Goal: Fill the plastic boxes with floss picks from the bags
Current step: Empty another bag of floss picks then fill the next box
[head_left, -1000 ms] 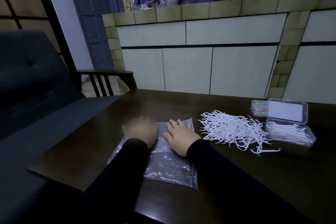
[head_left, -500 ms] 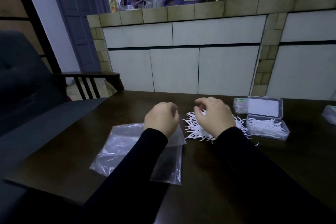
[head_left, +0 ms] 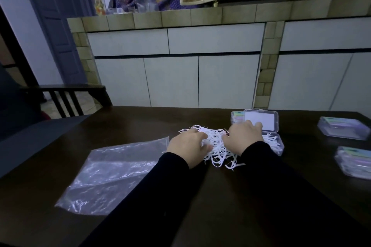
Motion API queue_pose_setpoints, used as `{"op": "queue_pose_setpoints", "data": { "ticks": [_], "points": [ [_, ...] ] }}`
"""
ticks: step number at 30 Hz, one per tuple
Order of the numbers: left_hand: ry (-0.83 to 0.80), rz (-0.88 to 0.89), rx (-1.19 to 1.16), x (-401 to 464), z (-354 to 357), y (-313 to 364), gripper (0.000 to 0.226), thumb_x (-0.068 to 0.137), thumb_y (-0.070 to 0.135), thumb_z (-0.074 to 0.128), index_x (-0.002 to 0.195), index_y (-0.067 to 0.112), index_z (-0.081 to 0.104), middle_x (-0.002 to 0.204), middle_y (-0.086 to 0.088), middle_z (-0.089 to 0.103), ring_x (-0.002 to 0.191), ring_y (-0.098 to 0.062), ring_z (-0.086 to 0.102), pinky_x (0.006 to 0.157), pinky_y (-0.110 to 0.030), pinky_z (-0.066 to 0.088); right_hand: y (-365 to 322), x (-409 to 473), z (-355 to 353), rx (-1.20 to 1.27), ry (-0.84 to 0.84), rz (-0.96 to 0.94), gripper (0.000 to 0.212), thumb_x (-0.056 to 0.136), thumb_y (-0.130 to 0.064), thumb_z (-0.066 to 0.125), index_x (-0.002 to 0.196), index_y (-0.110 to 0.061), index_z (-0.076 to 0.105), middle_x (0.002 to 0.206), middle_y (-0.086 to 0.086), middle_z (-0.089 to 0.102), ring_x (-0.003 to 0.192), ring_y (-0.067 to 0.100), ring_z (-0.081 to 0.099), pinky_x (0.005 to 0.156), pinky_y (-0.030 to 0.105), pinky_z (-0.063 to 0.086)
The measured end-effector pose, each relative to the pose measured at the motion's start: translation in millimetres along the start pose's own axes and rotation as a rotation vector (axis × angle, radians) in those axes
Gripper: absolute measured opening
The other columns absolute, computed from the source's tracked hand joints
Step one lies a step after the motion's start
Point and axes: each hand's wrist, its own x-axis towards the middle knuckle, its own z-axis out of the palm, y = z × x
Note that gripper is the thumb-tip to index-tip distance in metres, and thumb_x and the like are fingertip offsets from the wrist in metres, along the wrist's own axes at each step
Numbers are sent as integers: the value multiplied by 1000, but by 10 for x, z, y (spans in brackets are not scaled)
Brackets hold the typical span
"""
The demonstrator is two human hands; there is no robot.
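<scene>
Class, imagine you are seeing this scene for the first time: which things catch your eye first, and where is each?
The tangled heap of white floss picks at the middle of the dark wooden table stands out first, with the left hand and right hand curled into it. Just behind it on the right sits an open clear plastic box, partly filled. A flat, crinkled clear plastic bag lies to the left.

The worktop [head_left: 140, 124] looks like dark polished wood, smooth with a dull sheen. The bag [head_left: 112, 174] is thin clear plastic film, crinkled and glossy. The floss picks [head_left: 215, 142] are white, seemingly matt plastic. The open box [head_left: 278, 143] and the closed boxes [head_left: 344, 127] are clear hard plastic, smooth and shiny.
</scene>
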Motion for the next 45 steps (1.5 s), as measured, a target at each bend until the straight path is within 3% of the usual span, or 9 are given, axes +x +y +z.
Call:
{"op": "queue_pose_setpoints", "data": {
  "ticks": [6, 9, 12, 17, 21, 25, 31, 39, 45],
  "points": [
    [-38, -46, 35, 51, -72, -28, 35, 94, 47, 49, 121, 28, 62, 122, 5, 57, 110, -14, 56, 85, -28, 45, -15, 9, 89, 124, 43, -47, 22, 95, -34, 47, 94, -24, 66, 94, -1, 64, 93, 20, 52, 94, 43, 28],
    [-40, -119, 40, 32, -49, -27, 34, 91, 54, 49, 96, 25, 66, 110, 3, 57, 100, -16, 57, 77, -26, 41, -3, 19, 120, 190, 52, -53, 21, 95, -36, 49, 95, -25, 67, 93, -3, 66, 93, 19, 57, 95, 43, 28],
    [-42, -169, 75, 28, -15, 17, 36, 89, 54, 49, 73, 22, 55, 103, -1, 58, 94, -20, 58, 84, -33, 47, 7, 15, 125, 252, 59, -50, 21, 96, -36, 49, 98, -24, 67, 95, -4, 67, 92, 18, 58, 95, 41, 28],
    [0, -196, 64, 31, -27, 78, 30, 90, 40, 48, 98, 19, 69, 99, 1, 68, 93, -18, 62, 89, -35, 49, 49, 9, 115, 353, 87, -39, 21, 95, -35, 49, 97, -28, 69, 93, -8, 68, 91, 16, 58, 96, 39, 28],
    [12, -196, 90, 25, -32, 93, 30, 92, 38, 47, 99, 19, 69, 99, 0, 69, 90, -17, 63, 72, -27, 47, 87, 3, 108, 422, 113, -42, 23, 94, -36, 49, 94, -28, 71, 92, -10, 69, 91, 15, 58, 95, 38, 27],
    [49, -201, 96, 12, -30, 127, 37, 92, 44, 47, 110, 18, 65, 110, -3, 64, 102, -19, 60, 80, -29, 46, 126, 4, 88, 508, 129, -26, 22, 95, -39, 52, 97, -30, 71, 93, -14, 67, 93, 11, 56, 96, 38, 27],
    [41, -184, 145, 10, -19, 151, 27, 93, 36, 48, 105, 21, 68, 108, -1, 67, 101, -19, 61, 75, -28, 46, 187, 4, 61, 608, 160, 2, 21, 93, -45, 56, 99, -33, 72, 92, -15, 65, 86, 7, 49, 94, 36, 27],
    [211, -145, 216, -15, -88, 165, 27, 96, 33, 43, 105, 23, 65, 102, 2, 68, 97, -20, 62, 73, -28, 44, 221, -43, 17, 775, 223, 10, 18, 91, -44, 60, 95, -33, 74, 90, -15, 68, 96, 8, 56, 95, 34, 24],
    [282, -121, 244, -18, -119, 209, 23, 96, 22, 41, 95, 20, 64, 96, 1, 64, 88, -21, 60, 64, -28, 36, 236, -31, 28, 956, 242, -13, 12, 87, -41, 66, 75, -41, 67, 73, -27, 59, 91, 8, 59, 99, 47, 42]
  ]
}}
